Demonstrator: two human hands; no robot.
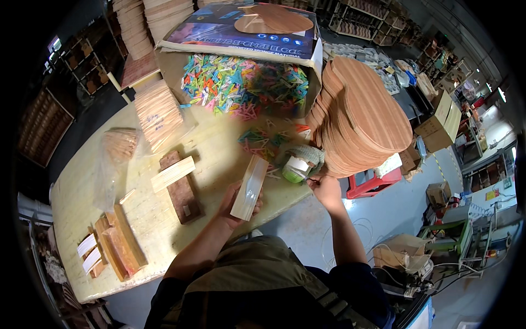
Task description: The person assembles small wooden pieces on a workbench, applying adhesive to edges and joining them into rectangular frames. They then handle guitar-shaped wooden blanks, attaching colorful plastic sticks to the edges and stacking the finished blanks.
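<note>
My left hand [234,207] grips a pale stack of thin wooden slats [250,187], held upright over the near edge of the worn wooden table [109,181]. My right hand [326,189] reaches to a green-and-white tape roll [296,168] that lies beside a grey knitted cloth [312,155]; its fingertips pinch something small there that I cannot make out. Several loose coloured clips [262,141] lie on the table just beyond both hands.
A tall leaning pile of round wooden boards [361,115] stands to the right. An open cardboard box [241,82] full of coloured clips sits at the back. Slat bundles [158,114], a dark wooden block [182,192] and brown blocks [120,247] lie left. A red crate [368,185] is on the floor.
</note>
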